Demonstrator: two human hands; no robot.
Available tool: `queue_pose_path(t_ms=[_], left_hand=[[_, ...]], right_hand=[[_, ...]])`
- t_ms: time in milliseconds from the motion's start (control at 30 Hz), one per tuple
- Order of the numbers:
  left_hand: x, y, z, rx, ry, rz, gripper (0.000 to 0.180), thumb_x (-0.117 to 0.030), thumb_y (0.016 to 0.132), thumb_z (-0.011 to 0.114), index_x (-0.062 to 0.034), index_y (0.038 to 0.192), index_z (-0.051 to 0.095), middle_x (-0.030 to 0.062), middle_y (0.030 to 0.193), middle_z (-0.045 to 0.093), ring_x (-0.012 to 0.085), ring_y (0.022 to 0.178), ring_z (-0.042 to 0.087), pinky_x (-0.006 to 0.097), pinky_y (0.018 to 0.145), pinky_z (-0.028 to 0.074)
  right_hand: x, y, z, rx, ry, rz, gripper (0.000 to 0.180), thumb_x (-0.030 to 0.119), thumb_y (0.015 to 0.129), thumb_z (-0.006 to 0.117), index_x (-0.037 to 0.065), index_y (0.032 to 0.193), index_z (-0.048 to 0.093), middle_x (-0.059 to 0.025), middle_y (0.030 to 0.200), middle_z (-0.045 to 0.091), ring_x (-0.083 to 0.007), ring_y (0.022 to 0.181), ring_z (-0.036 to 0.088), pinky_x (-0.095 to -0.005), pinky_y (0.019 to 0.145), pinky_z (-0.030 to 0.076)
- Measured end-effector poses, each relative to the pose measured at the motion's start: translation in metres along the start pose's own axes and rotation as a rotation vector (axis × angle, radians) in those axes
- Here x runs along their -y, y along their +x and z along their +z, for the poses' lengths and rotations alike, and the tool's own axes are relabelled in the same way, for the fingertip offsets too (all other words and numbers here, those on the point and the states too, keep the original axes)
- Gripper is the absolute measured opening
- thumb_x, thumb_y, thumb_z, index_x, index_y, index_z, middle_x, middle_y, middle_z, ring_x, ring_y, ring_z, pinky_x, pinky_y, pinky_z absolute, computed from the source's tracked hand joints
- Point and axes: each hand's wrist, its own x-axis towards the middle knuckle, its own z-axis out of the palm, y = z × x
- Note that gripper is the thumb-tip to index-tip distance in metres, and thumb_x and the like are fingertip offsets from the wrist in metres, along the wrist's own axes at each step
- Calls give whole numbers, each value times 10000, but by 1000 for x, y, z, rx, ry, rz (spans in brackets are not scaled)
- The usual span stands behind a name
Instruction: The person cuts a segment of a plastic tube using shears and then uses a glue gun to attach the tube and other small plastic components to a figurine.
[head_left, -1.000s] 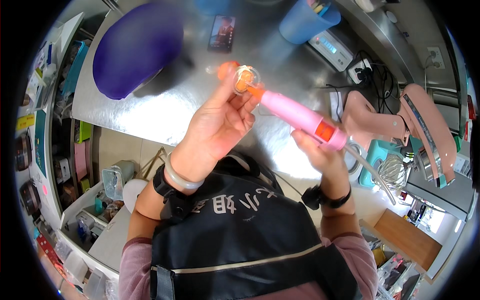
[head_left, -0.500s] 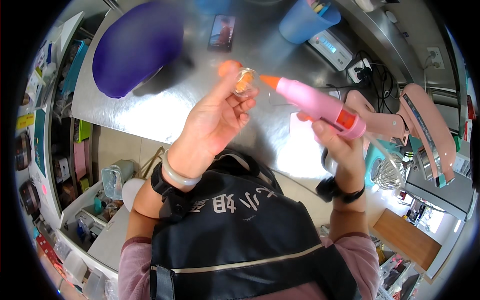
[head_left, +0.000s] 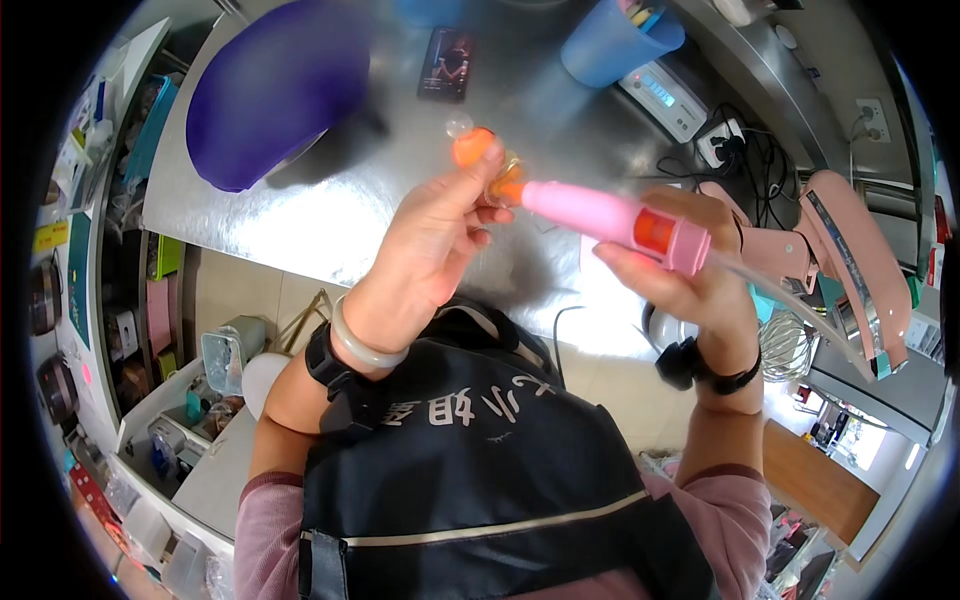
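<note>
My left hand point(head_left: 425, 225) pinches a small orange-and-clear piece point(head_left: 472, 148) between thumb and fingers above the steel table. A rounded orange part with a clear bead stands out past the thumb, and a clear, gold-tinted part shows on the side facing the glue gun; its exact kind cannot be made out. Wrapped round a pink glue gun point(head_left: 580, 212) is my right hand point(head_left: 700, 275). The gun's orange nozzle meets, or nearly meets, the gold-tinted part. A pale cord or stick trails from its back end.
A purple rounded object point(head_left: 275, 95) stands at the table's point(head_left: 300, 240) far left. A phone point(head_left: 446, 65) lies beyond my hands. Farther right are a blue cup with pens point(head_left: 615, 45), a digital scale point(head_left: 662, 100), tangled black cables point(head_left: 765, 170) and a pink stand mixer point(head_left: 850, 260).
My right hand has brought the glue gun left and slightly down, so its nozzle is now at the piece. My left hand has turned the piece, and its clear bead now shows.
</note>
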Motion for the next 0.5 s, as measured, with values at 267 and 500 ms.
queue_pose_path(t_ms=[267, 500], left_hand=[[-2, 0, 1, 36, 5, -22, 371, -452, 754, 650, -103, 863, 584, 11, 790, 604, 64, 669, 492, 199, 615, 304], [-3, -1, -1, 47, -50, -83, 373, -444, 751, 656, -110, 897, 579, 13, 777, 596, 76, 669, 502, 201, 603, 328]], right_hand=[[-4, -5, -3, 64, -61, 56, 219, 143, 638, 741, 12, 639, 566, -78, 546, 501, -217, 436, 448, -307, 403, 327], [-5, -7, -5, 6, -153, -55, 172, 114, 661, 721, 11, 685, 585, -73, 551, 489, -207, 439, 439, -299, 409, 325]])
